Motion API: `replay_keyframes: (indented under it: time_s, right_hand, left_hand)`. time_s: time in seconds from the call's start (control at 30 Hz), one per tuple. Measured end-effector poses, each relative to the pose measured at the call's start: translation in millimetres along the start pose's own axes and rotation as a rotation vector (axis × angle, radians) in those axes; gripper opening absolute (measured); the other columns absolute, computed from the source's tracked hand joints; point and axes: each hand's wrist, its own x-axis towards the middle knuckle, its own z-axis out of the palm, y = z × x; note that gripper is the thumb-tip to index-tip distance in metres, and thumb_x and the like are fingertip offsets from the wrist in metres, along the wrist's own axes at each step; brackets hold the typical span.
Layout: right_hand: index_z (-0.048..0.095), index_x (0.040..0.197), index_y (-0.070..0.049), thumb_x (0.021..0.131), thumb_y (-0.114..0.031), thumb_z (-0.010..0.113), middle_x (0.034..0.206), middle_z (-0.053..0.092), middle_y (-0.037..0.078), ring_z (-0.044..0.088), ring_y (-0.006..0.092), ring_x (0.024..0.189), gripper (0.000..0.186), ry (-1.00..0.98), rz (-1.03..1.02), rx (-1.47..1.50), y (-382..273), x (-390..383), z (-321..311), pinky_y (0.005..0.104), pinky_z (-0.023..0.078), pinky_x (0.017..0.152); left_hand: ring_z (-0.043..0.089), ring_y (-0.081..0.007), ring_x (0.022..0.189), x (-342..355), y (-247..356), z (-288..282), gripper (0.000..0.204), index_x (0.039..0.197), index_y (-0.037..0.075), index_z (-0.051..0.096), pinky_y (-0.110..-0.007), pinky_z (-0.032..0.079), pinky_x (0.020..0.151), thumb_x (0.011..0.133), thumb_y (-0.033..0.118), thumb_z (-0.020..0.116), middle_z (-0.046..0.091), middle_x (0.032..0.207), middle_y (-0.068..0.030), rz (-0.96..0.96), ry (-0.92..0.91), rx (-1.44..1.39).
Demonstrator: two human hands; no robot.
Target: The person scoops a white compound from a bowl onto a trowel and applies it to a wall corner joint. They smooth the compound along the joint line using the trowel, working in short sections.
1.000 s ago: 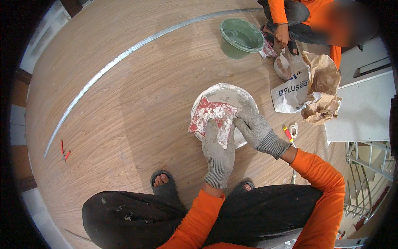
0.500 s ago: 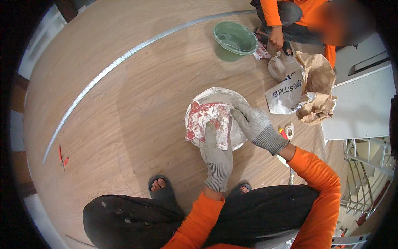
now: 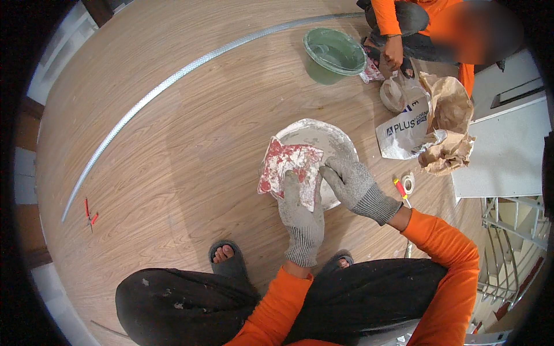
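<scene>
1. Wood-grain floor [image 3: 202,161] fills most of my feed; a pale panel [image 3: 502,158] stands well right of the hands.
2. Left hand [image 3: 300,212], grey glove: clamped on a flat red piece [image 3: 288,163] caked with white, thumb lying on top. Fingers hidden underneath, so I can't call their grip.
3. Red piece sits just ahead of the left hand – over the near-left part of a round, white-smeared container [image 3: 341,149].
4. Right hand [image 3: 353,183], matching glove: bent in over the container's right side, thumb beside the red piece's right edge. From here I can't tell whether it grips anything.
5. Just right of the right hand I get a red-and-yellow screwdriver [image 3: 399,187], a roll of tape [image 3: 409,176] touching or close to it.
6. Farther out, ahead and right of the right hand: torn paper bag [image 3: 450,109].
7. Green bucket [image 3: 323,68] well ahead of both hands; a co-worker's bare hand [image 3: 393,53] hangs to its right.
8. Far left of the left hand – red-handled pliers [image 3: 87,206]; beyond, a long metal strip [image 3: 179,75] that curves across my fisheye view.
</scene>
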Motion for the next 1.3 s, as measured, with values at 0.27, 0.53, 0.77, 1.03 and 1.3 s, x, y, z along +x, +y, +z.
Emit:
replay_keyframes:
  time_s: [0.27,0.53,0.77,1.03,1.3]
  right_hand:
    - [0.063,0.109,-0.004,0.105,-0.023,0.055,0.097,0.065,0.02,0.066,0.0423,0.088,0.021,-0.049,0.01,-0.023,3.2,-7.0,-2.3,0.0511,0.052,0.073]
    - [0.063,0.115,-0.003,0.105,-0.025,0.055,0.098,0.066,0.023,0.066,0.0432,0.091,0.025,-0.095,0.061,-0.024,2.0,-6.9,6.3,0.0509,0.052,0.078]
    - [0.064,0.115,-0.003,0.105,-0.025,0.057,0.1,0.067,0.024,0.066,0.0441,0.094,0.026,0.068,-0.049,-0.026,6.7,-7.9,4.3,0.0514,0.052,0.082]
    - [0.065,0.113,-0.003,0.105,-0.025,0.057,0.097,0.068,0.022,0.067,0.0441,0.09,0.025,0.089,0.026,-0.097,9.2,-1.5,-0.4,0.0505,0.054,0.076]
    - [0.065,0.114,-0.004,0.105,-0.026,0.056,0.095,0.065,0.021,0.066,0.0426,0.09,0.026,0.115,-0.111,-0.025,15.5,-7.4,16.7,0.0495,0.053,0.079]
  left_hand:
    - [0.055,-0.0238,0.128,7.8,5.9,-2.0,0.038,0.143,-0.005,0.044,-0.041,0.051,0.114,0.105,0.0,0.05,0.051,0.139,-0.0125,-0.287,-0.091,-0.631]
    - [0.056,-0.0227,0.128,1.2,-25.2,4.7,0.042,0.145,-0.005,0.045,-0.039,0.051,0.111,0.105,0.005,0.053,0.053,0.14,-0.0162,-0.084,-0.051,-0.175]
    - [0.059,-0.0256,0.124,2.5,-10.7,5.2,0.049,0.141,-0.007,0.05,-0.035,0.047,0.108,0.094,-0.006,0.065,0.06,0.135,-0.0169,-0.078,-0.023,-0.145]
    - [0.058,-0.0245,0.127,6.7,8.5,10.0,0.043,0.145,-0.002,0.046,-0.04,0.049,0.113,0.106,0.015,0.051,0.056,0.138,-0.0139,-0.575,0.079,-1.076]
    - [0.052,-0.0372,0.135,-4.7,-23.2,13.1,0.06,0.147,-0.009,0.045,-0.045,0.041,0.114,0.094,0.006,0.069,0.054,0.144,-0.0241,-0.185,0.04,-0.363]
